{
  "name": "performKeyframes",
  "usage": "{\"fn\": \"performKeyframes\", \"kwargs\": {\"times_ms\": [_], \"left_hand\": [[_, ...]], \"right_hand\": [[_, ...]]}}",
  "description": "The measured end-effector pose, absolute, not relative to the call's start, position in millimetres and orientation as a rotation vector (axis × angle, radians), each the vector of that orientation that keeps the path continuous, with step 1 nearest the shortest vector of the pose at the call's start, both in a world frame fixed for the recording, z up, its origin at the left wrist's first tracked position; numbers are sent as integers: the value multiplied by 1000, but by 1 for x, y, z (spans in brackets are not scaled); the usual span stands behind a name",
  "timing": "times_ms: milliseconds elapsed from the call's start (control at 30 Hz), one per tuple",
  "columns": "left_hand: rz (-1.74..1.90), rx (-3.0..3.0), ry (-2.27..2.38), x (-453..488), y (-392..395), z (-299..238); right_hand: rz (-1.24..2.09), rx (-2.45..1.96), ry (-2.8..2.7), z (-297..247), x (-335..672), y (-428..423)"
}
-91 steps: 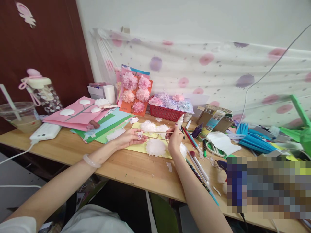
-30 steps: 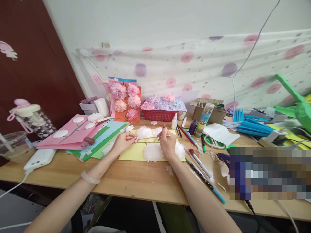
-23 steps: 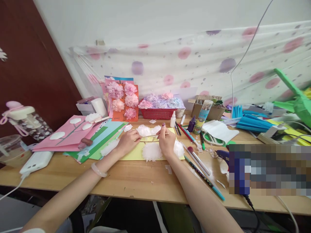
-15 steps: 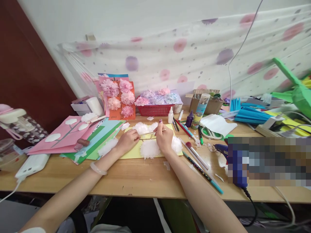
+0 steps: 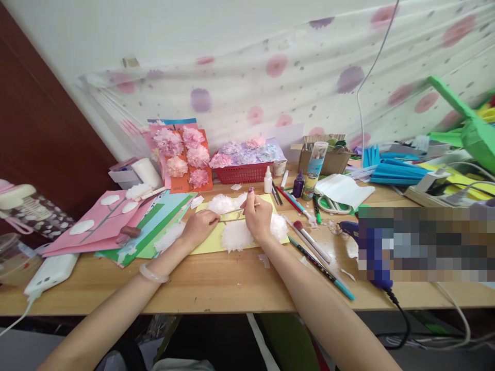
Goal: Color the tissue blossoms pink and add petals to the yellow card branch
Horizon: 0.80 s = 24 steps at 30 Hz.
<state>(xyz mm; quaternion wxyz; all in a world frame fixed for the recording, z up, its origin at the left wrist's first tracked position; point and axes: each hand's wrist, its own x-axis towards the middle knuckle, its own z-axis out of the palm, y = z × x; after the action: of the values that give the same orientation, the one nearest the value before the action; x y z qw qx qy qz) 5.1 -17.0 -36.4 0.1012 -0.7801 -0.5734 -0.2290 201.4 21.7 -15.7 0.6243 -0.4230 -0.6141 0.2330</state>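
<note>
My left hand [image 5: 201, 227] and my right hand [image 5: 257, 219] pinch the two ends of a thin wooden stick [image 5: 236, 210] just above a yellow paper sheet [image 5: 207, 242]. White tissue pompoms lie on the sheet: one [image 5: 235, 236] below the stick, one [image 5: 219, 204] behind it, one [image 5: 279, 226] by my right wrist. A pale bangle [image 5: 153, 274] sits on my left wrist.
Pink and green paper sheets [image 5: 112, 221] lie left, a red basket [image 5: 242, 173] of tissue flowers behind. Pens and brushes [image 5: 309, 245], scissors [image 5: 328, 204], a glue bottle [image 5: 267, 181] and a blue glue gun [image 5: 367, 247] lie right. A white phone [image 5: 50, 270] and cup [image 5: 13, 255] are at far left.
The camera has tilted and shifted, so the desk sits lower and more level in view. Both hands stay on the stick over the yellow sheet, lowered slightly toward it.
</note>
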Motion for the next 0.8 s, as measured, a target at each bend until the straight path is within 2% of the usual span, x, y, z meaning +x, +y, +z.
{"fn": "performKeyframes", "kwargs": {"times_ms": [800], "left_hand": [[-512,-2148,-1841,20,-23,-24]], "right_hand": [[453,-896,-1590,-17,199,18]]}}
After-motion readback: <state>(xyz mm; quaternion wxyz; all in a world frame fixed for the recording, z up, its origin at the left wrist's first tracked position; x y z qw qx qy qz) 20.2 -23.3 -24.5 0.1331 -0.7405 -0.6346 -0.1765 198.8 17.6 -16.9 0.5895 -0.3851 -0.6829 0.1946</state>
